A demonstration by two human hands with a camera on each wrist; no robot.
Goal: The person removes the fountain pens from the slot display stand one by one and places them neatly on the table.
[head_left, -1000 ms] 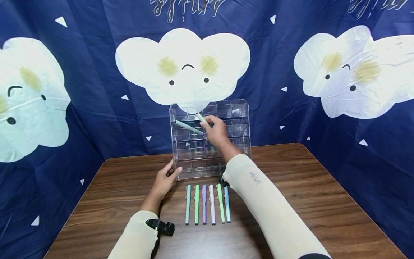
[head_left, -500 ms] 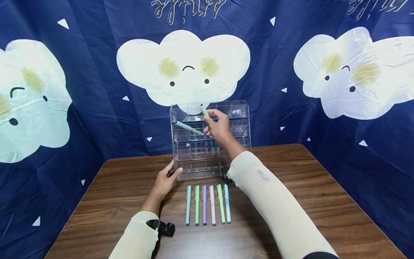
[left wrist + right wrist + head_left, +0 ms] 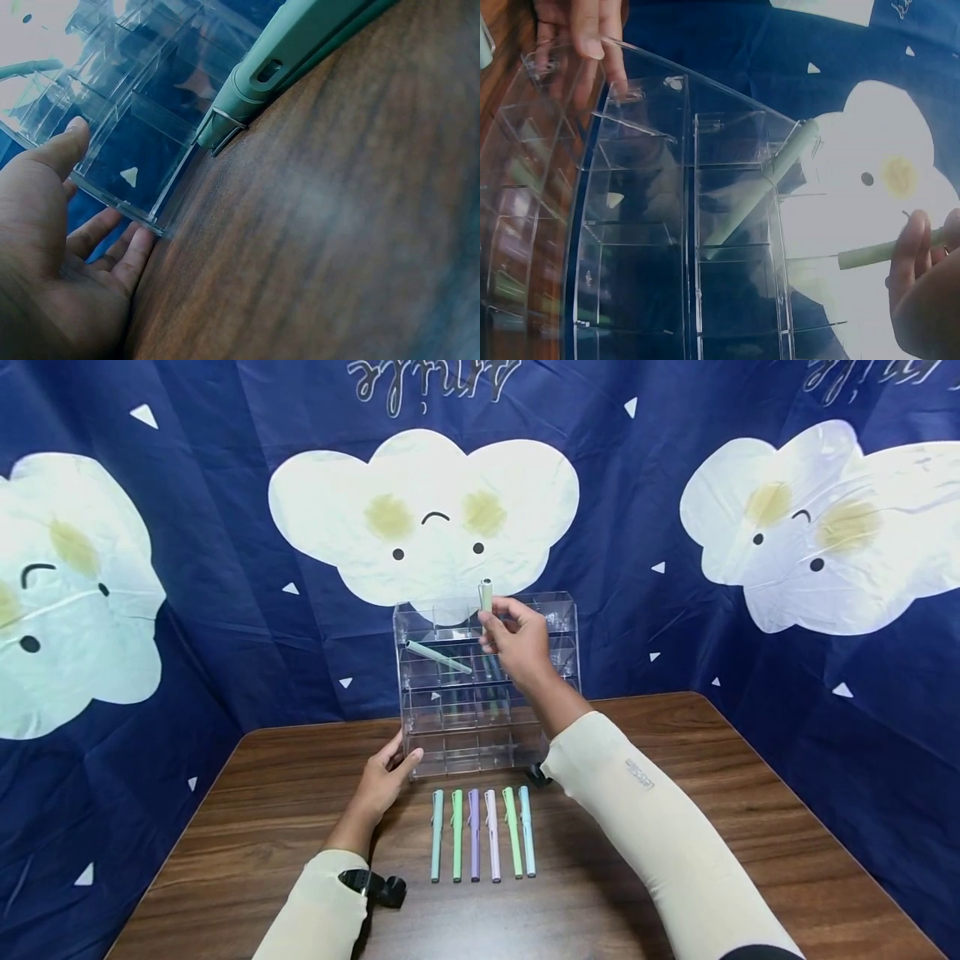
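A clear plastic tiered rack [image 3: 459,718] with several compartments stands on the table. My left hand [image 3: 381,781] holds its lower left side, the thumb in front and the other fingers around the edge. My right hand [image 3: 521,639] pinches a pale green pen [image 3: 486,596] between thumb and fingers. This pen is nearly upright in the head view, in front of the top tier. Another pale green pen [image 3: 438,657] lies slanted across compartments of the second tier from the top. In the right wrist view, the held pen [image 3: 866,256] is partly hidden by my fingers.
Several capped pens lie side by side before the rack, including a teal pen [image 3: 437,837], a purple pen [image 3: 474,835] and a light blue pen [image 3: 528,832]. The wooden table [image 3: 247,827] meets a blue cloth backdrop [image 3: 630,635] with clouds behind the rack.
My right hand has moved up and to the right, turning the pen from slanted to nearly upright. The left hand, the rack and the slanted pen keep their places.
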